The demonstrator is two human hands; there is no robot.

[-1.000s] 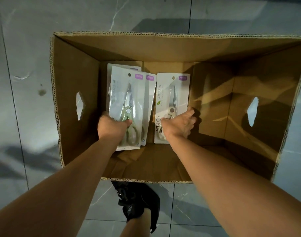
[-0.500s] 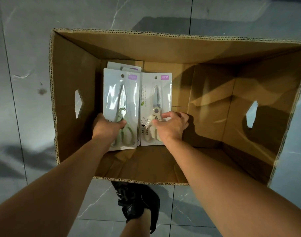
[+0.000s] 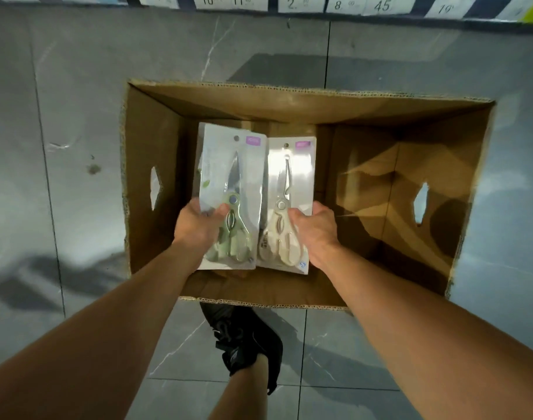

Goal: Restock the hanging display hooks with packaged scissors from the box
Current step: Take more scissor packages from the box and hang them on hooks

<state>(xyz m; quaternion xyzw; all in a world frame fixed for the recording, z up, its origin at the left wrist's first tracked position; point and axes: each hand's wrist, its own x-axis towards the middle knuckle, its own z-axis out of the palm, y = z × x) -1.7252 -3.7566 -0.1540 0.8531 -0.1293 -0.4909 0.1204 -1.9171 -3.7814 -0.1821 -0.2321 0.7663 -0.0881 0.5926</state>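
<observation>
Grey tiled floor (image 3: 77, 116), open cardboard box (image 3: 289, 104), my left hand (image 3: 198, 225) gripping green scissors pack (image 3: 231, 177), my right hand (image 3: 316, 228) gripping cream scissors pack (image 3: 289, 183), both over the box.

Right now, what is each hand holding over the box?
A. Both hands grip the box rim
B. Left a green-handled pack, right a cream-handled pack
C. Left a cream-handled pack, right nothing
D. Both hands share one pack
B: the left hand grips the green-handled scissors pack and the right hand grips the cream-handled scissors pack, side by side above the open cardboard box.
</observation>
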